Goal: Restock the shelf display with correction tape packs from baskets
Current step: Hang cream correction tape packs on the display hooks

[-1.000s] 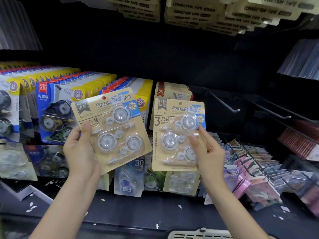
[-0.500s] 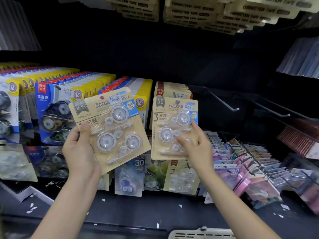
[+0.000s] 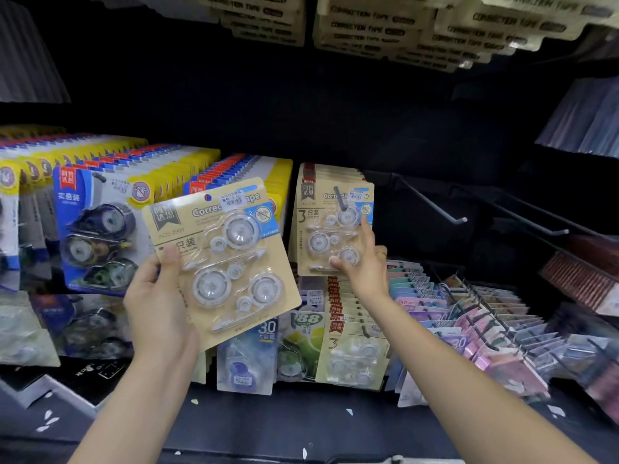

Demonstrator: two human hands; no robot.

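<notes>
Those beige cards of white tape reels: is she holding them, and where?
Left hand grips one beige card pack by its lower left edge. Right hand presses straight fingers on the hook-hung pack.

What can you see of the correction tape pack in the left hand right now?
The correction tape pack is a tan card with a clear blister holding three round translucent tape units. It carries a dark banner logo, partly covered "Correction Tape" lettering, a white price sticker and a blue corner patch. It is tilted, top leaning left, held in front of the shelf packs and not hung. The left hand grips its lower left edge, thumb across the front.
</notes>
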